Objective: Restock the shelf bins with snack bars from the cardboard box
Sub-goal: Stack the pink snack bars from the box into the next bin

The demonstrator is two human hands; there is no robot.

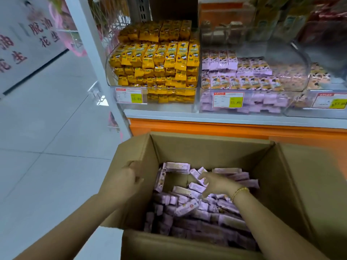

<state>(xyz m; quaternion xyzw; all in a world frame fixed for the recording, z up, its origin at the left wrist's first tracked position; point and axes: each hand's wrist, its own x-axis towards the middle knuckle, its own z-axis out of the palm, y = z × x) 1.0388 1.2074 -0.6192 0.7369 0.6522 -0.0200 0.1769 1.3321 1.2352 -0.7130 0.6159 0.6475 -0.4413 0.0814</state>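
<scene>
An open cardboard box [216,147] stands on the floor below the shelf, holding several purple snack bars [189,207] in a loose heap. My left hand [122,182] grips the box's left flap at its edge. My right hand [216,183] reaches down into the box with fingers spread, touching the bars near the back; it holds nothing. On the shelf above, a clear bin [253,102] holds purple and orange-printed bars, partly filled. To its left a clear bin [110,72] is stacked full of yellow bars.
Price tags [228,99] hang on the bin fronts. An orange shelf base [225,128] runs just behind the box. A white upright post [93,44] frames the shelf's left side. Grey tiled floor [47,147] lies to the left. More packaged goods sit on the shelf's back right.
</scene>
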